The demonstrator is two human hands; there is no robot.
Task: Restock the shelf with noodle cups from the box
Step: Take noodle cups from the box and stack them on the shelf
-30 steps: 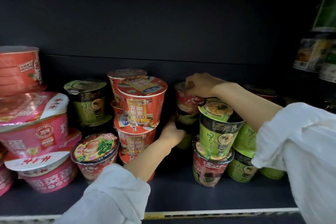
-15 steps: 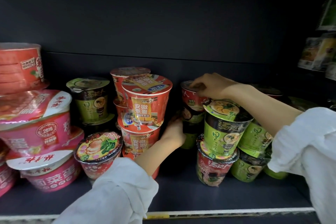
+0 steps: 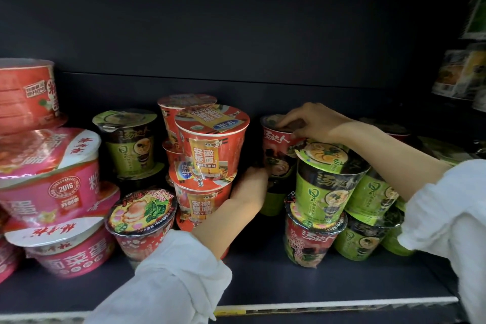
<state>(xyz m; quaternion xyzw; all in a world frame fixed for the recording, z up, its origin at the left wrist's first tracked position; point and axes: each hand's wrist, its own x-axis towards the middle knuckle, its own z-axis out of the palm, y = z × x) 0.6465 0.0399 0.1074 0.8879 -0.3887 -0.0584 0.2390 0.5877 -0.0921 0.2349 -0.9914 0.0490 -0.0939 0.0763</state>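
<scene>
Hands had moved only a little in the last second: the right hand (image 3: 310,123) stayed on the lid of the red cup (image 3: 278,150) at the back, and this cup now stood a bit more upright and more to the right, close behind the green cup (image 3: 328,181) of the front stack. The left hand (image 3: 249,189) stayed low, at 7 o'clock from the red cup, pressed to its side and to the dark cup under it. I judged from this that the cup was being seated on the back stack and was nearly placed, so this one step of the restocking was close to its end. The right hand's fingers were curled narrow over the lid rim, holding the cup from above. The left hand's fingers were hidden behind the cups, so how far they were open I could not tell; it touched the stack only as a support, it seemed. At 9 o'clock the orange cups (image 3: 210,150) stood just beside the left hand. The shelf (image 3: 263,279) had free space in front, and the box was not in view.
</scene>
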